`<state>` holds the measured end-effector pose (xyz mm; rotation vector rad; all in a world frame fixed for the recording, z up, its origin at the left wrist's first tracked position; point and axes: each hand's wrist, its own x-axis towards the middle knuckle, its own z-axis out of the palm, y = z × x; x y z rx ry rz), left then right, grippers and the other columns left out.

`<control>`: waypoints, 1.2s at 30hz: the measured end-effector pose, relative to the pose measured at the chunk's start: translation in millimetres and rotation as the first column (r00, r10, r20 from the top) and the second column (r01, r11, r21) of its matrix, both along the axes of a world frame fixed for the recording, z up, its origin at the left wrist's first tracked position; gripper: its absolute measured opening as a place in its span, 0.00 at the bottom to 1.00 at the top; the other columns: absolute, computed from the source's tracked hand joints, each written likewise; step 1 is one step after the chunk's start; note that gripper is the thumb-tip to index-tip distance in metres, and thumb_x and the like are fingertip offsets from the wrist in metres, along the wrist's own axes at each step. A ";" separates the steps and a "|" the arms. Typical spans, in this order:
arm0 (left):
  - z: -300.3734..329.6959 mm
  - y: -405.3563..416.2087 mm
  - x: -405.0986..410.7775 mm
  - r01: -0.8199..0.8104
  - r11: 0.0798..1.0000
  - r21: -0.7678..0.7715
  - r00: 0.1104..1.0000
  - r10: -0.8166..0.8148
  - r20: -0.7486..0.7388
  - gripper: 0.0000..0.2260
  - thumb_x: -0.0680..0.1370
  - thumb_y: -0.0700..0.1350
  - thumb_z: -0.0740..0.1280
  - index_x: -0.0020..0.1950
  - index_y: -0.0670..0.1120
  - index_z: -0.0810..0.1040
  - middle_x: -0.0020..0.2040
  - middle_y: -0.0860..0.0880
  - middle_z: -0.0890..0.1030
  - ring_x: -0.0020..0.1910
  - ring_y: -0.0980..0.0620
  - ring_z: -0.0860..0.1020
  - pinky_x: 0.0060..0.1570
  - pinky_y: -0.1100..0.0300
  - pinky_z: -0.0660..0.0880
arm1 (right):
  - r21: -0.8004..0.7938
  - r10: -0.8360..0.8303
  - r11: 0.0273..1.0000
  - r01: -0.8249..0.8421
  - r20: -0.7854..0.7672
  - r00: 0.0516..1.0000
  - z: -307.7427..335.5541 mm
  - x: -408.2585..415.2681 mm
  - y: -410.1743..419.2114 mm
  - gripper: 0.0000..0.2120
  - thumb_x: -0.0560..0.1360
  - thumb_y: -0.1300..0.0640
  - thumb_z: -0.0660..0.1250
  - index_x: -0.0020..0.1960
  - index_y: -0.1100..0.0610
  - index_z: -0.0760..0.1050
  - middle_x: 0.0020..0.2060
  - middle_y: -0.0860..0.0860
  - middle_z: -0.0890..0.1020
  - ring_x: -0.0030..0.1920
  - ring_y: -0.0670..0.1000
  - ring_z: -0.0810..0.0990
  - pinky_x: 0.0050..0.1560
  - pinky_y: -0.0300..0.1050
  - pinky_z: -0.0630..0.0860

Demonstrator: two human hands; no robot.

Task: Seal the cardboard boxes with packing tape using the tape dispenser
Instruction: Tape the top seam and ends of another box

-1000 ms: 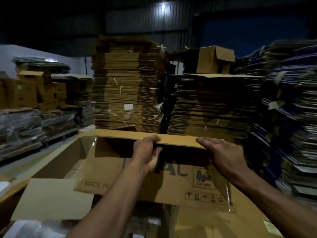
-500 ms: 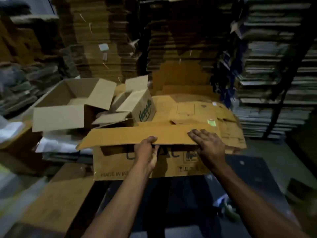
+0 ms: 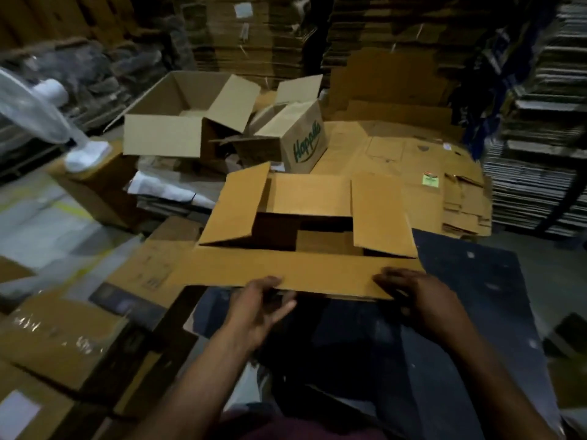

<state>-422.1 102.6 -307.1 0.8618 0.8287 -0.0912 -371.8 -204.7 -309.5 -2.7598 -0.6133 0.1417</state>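
Cardboard near flap [image 3: 286, 271] runs left to right just beyond both hands: left hand [image 3: 257, 309] fingers loosely spread at its edge, right hand [image 3: 413, 293] pressing flat on its right end.

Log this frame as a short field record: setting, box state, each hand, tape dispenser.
setting: warehouse, stacks of flattened cardboard behind
box: open cardboard box, four flaps up or out, unsealed
left hand: left hand at near flap, fingers loose, no clear grip
right hand: right hand resting on near flap's right end
tape dispenser: not visible
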 end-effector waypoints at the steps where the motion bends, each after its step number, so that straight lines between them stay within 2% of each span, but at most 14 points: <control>1: 0.8 14.3 -2.2 -0.090 0.990 0.108 0.995 0.095 -0.039 0.06 0.79 0.35 0.69 0.54 0.39 0.75 0.54 0.38 0.81 0.50 0.40 0.82 0.42 0.49 0.83 | 0.030 0.018 0.999 -0.015 -0.116 0.993 5.8 0.8 -3.5 0.30 0.74 0.51 0.78 0.73 0.40 0.74 0.75 0.42 0.71 0.71 0.49 0.74 0.63 0.44 0.74; 3: 1.4 42.6 -1.9 -0.243 0.884 0.399 0.952 0.296 -0.075 0.20 0.76 0.39 0.74 0.61 0.43 0.66 0.60 0.39 0.78 0.54 0.41 0.80 0.48 0.47 0.80 | 0.108 0.050 0.994 -0.016 -0.326 0.944 21.4 2.5 -5.2 0.34 0.68 0.37 0.78 0.72 0.38 0.72 0.73 0.37 0.69 0.69 0.44 0.72 0.60 0.37 0.72; 5: 8.8 56.7 0.0 -0.138 0.739 0.660 0.948 0.292 -0.129 0.39 0.73 0.49 0.78 0.74 0.43 0.57 0.72 0.38 0.67 0.69 0.37 0.70 0.65 0.44 0.74 | 0.158 0.031 0.987 0.031 -0.377 0.926 37.8 6.6 0.5 0.37 0.65 0.33 0.76 0.72 0.39 0.73 0.67 0.35 0.72 0.65 0.40 0.73 0.54 0.30 0.70; 8: 18.5 58.8 7.4 -0.011 0.554 0.832 0.958 0.245 -0.151 0.59 0.70 0.55 0.81 0.83 0.43 0.39 0.81 0.35 0.46 0.81 0.33 0.49 0.77 0.40 0.55 | 0.110 -0.060 0.990 0.093 -0.277 0.959 53.7 26.9 11.8 0.37 0.65 0.33 0.78 0.70 0.46 0.78 0.60 0.42 0.81 0.60 0.45 0.80 0.55 0.40 0.76; 11: 25.1 59.2 19.8 0.019 0.168 0.986 0.978 0.202 -0.053 0.65 0.69 0.53 0.82 0.81 0.51 0.28 0.82 0.31 0.37 0.81 0.30 0.41 0.78 0.32 0.46 | 0.012 -0.063 0.997 0.074 -0.392 0.918 65.8 51.4 16.3 0.40 0.61 0.31 0.80 0.69 0.45 0.79 0.55 0.40 0.82 0.55 0.43 0.80 0.57 0.43 0.78; 13: 30.8 54.2 32.0 0.060 -0.063 0.996 0.998 0.012 -0.060 0.59 0.71 0.54 0.80 0.84 0.56 0.36 0.83 0.34 0.39 0.81 0.31 0.42 0.76 0.30 0.50 | -0.025 -0.085 0.996 0.084 -0.508 0.857 71.2 60.3 17.9 0.43 0.61 0.26 0.75 0.71 0.44 0.76 0.60 0.42 0.82 0.58 0.44 0.80 0.57 0.44 0.76; 15: 36.8 49.7 55.6 0.090 -0.194 0.977 0.963 -0.235 -0.135 0.47 0.72 0.57 0.78 0.84 0.57 0.55 0.84 0.42 0.48 0.81 0.37 0.48 0.76 0.33 0.57 | -0.084 -0.125 0.992 0.094 -0.532 0.837 69.0 70.9 29.9 0.48 0.61 0.24 0.72 0.75 0.44 0.71 0.68 0.46 0.78 0.63 0.48 0.78 0.60 0.46 0.75; 18: 41.4 38.4 114.6 0.081 -0.311 0.947 0.810 -0.533 -0.245 0.31 0.75 0.58 0.76 0.77 0.56 0.72 0.77 0.48 0.67 0.75 0.43 0.63 0.70 0.44 0.68 | -0.064 -0.247 0.969 0.239 -0.270 0.930 47.6 90.5 61.6 0.53 0.60 0.20 0.70 0.78 0.45 0.65 0.72 0.50 0.73 0.68 0.53 0.73 0.64 0.56 0.75; 21: 37.5 11.0 185.1 0.028 -0.510 0.859 0.683 -0.618 -0.389 0.34 0.74 0.58 0.76 0.78 0.56 0.69 0.76 0.48 0.69 0.74 0.44 0.66 0.67 0.45 0.72 | -0.107 -0.395 0.917 0.385 -0.097 0.914 26.6 112.0 94.2 0.57 0.61 0.20 0.69 0.81 0.45 0.55 0.77 0.56 0.64 0.75 0.62 0.63 0.68 0.66 0.69; 25: 8.0 -13.8 253.1 0.054 -0.784 0.618 0.507 -0.512 -0.693 0.52 0.70 0.61 0.78 0.84 0.52 0.50 0.83 0.41 0.56 0.81 0.38 0.55 0.75 0.38 0.62 | -0.176 -0.487 0.863 0.473 -0.046 0.872 4.6 127.6 118.8 0.52 0.68 0.32 0.74 0.81 0.46 0.49 0.76 0.59 0.61 0.76 0.66 0.59 0.67 0.70 0.67; 28: -12.0 -18.7 277.5 0.010 -0.851 0.525 0.434 -0.469 -0.769 0.53 0.72 0.60 0.78 0.85 0.51 0.47 0.84 0.38 0.53 0.82 0.35 0.54 0.76 0.35 0.62 | 0.012 -0.516 0.855 0.518 -0.070 0.853 10.3 128.8 108.8 0.36 0.73 0.44 0.71 0.77 0.46 0.61 0.65 0.53 0.77 0.64 0.58 0.76 0.55 0.53 0.77; 30: -13.3 -19.8 285.1 -0.041 -0.827 0.561 0.410 -0.526 -0.745 0.47 0.73 0.57 0.78 0.84 0.51 0.54 0.80 0.38 0.62 0.75 0.36 0.69 0.67 0.40 0.74 | 0.231 -0.564 0.784 0.576 -0.122 0.817 24.1 132.1 88.0 0.27 0.75 0.49 0.70 0.72 0.43 0.68 0.57 0.49 0.82 0.55 0.53 0.81 0.48 0.48 0.78; 33: -6.3 -17.7 295.3 -0.118 -0.797 0.592 0.369 -0.588 -0.719 0.38 0.75 0.51 0.75 0.81 0.52 0.62 0.64 0.44 0.79 0.57 0.40 0.81 0.51 0.48 0.81 | 0.413 -0.603 0.697 0.586 -0.105 0.791 44.4 133.9 55.6 0.23 0.78 0.50 0.68 0.72 0.42 0.71 0.60 0.48 0.83 0.58 0.50 0.82 0.56 0.53 0.81; 36: -1.4 -12.5 312.3 -0.204 -0.811 0.548 0.355 -0.583 -0.731 0.38 0.77 0.50 0.71 0.84 0.54 0.57 0.57 0.43 0.82 0.54 0.40 0.82 0.49 0.50 0.80 | 0.454 -0.636 0.665 0.592 -0.070 0.768 51.9 132.0 35.2 0.20 0.81 0.58 0.66 0.72 0.48 0.74 0.62 0.49 0.83 0.61 0.53 0.81 0.57 0.51 0.78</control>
